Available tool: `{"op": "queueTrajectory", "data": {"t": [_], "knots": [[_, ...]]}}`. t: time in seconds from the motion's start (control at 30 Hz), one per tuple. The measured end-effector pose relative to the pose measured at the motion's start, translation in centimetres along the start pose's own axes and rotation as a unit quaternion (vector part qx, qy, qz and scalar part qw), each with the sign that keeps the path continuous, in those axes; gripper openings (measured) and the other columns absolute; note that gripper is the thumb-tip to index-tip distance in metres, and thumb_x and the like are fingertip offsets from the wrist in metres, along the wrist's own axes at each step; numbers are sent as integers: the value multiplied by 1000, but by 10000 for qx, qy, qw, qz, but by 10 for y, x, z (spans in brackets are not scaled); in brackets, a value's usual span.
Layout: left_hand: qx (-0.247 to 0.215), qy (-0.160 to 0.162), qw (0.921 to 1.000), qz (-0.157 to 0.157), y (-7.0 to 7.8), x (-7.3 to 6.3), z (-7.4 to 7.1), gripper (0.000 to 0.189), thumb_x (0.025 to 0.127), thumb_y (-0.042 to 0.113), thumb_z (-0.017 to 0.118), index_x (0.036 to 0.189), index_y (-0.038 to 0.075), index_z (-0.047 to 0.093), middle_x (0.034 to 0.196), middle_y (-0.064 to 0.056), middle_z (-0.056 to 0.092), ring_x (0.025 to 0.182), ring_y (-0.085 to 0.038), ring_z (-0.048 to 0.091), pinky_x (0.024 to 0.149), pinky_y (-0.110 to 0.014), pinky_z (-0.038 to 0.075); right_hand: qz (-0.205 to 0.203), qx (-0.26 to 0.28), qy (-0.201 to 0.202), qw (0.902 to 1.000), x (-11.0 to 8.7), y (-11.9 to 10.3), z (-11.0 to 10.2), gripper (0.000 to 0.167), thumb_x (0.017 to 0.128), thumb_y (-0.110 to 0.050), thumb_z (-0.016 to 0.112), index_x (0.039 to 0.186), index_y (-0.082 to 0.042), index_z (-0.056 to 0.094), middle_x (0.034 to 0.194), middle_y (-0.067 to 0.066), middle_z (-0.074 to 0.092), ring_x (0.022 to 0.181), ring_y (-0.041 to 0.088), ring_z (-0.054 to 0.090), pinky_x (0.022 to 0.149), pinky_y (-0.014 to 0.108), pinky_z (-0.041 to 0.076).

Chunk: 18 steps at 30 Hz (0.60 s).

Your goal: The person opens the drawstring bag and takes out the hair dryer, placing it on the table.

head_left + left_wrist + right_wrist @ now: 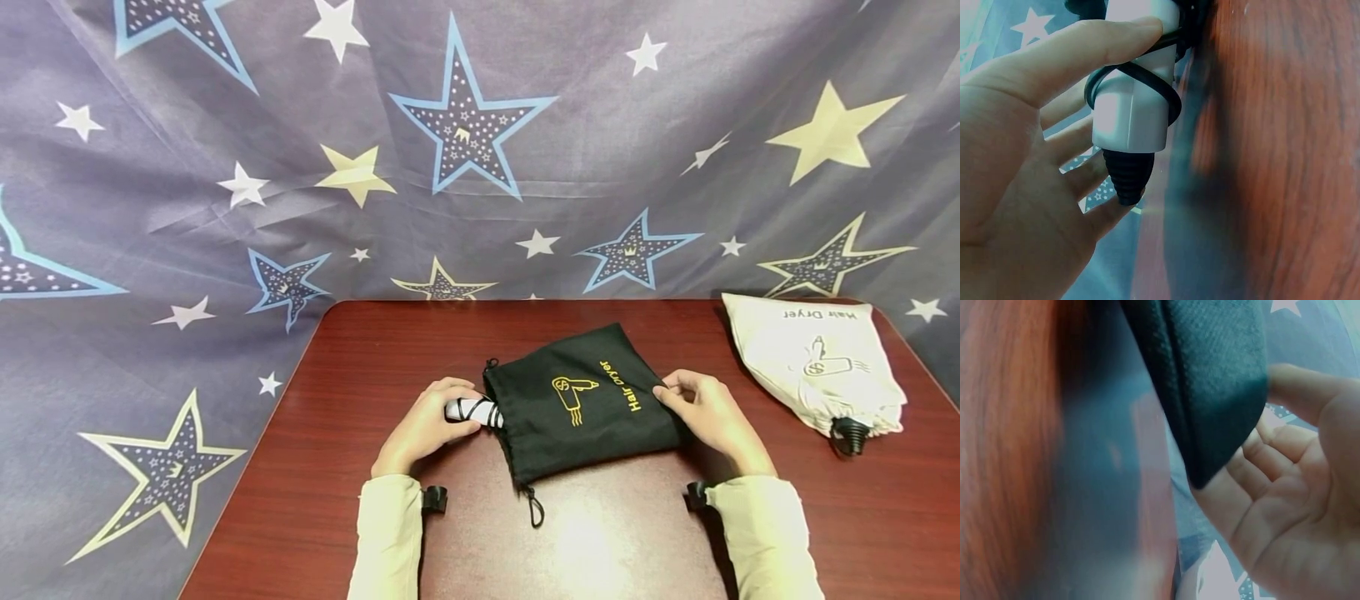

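A black drawstring bag (536, 392) printed "Hair Dryer" in yellow lies over the table, its mouth facing left. From that mouth sticks the white handle of a hair dryer (471, 411), with a black cord wound round it. My left hand (431, 421) grips this handle, thumb on the near side and fingers behind. In the left wrist view the handle's black ribbed cord sleeve (1127, 175) points down toward the palm. At the bag's right end my right hand (705, 408) pinches the closed edge between thumb and fingers. The dryer's head is hidden inside the bag.
On the right of the red-brown wooden table (360, 350) lies a white "Hair Dryer" bag (817, 358), with a black ribbed piece (851, 435) poking from its mouth. A star-patterned cloth (300, 208) hangs behind the table.
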<state>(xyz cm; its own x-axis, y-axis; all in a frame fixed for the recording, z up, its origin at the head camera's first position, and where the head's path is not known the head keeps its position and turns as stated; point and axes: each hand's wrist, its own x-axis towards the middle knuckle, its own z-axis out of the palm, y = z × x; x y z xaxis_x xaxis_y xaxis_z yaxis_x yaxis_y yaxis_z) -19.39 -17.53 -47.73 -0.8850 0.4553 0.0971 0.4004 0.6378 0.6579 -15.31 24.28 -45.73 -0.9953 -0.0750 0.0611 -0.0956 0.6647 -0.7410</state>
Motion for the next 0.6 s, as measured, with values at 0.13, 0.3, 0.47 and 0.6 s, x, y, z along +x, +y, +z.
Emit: {"op": "queueTrajectory", "data": {"t": [0.13,0.3,0.47,0.6], "knots": [[-42,-34,10000,-27,-1,-1,-1,38,81,19,82,117,13,71,128,-6,62,123,-26,52,103,-47,41,37,82,-43,10000,-1,2,-2,17,97,-22,64,95,-6,68,86,6,70,72,7,60,65,23,44],[-17,-19,10000,17,1,-1,-2,39,80,17,83,116,13,71,128,-7,62,124,-27,52,105,-47,40,45,83,-157,9998,0,2,-2,18,98,-22,62,98,-5,67,87,6,68,71,7,57,64,23,44],[116,57,9996,236,7,3,2,47,74,17,87,118,14,70,126,-4,63,122,-26,52,107,-48,36,107,-15,-106,9999,2,1,2,31,100,-28,59,113,-1,66,91,9,69,70,13,59,65,25,46],[304,14,9987,420,14,7,9,48,74,22,87,118,14,70,127,-5,63,124,-28,52,111,-51,30,17,40,139,9999,5,-3,11,40,101,-28,58,127,3,59,110,19,69,91,29,68,83,39,52]]}}
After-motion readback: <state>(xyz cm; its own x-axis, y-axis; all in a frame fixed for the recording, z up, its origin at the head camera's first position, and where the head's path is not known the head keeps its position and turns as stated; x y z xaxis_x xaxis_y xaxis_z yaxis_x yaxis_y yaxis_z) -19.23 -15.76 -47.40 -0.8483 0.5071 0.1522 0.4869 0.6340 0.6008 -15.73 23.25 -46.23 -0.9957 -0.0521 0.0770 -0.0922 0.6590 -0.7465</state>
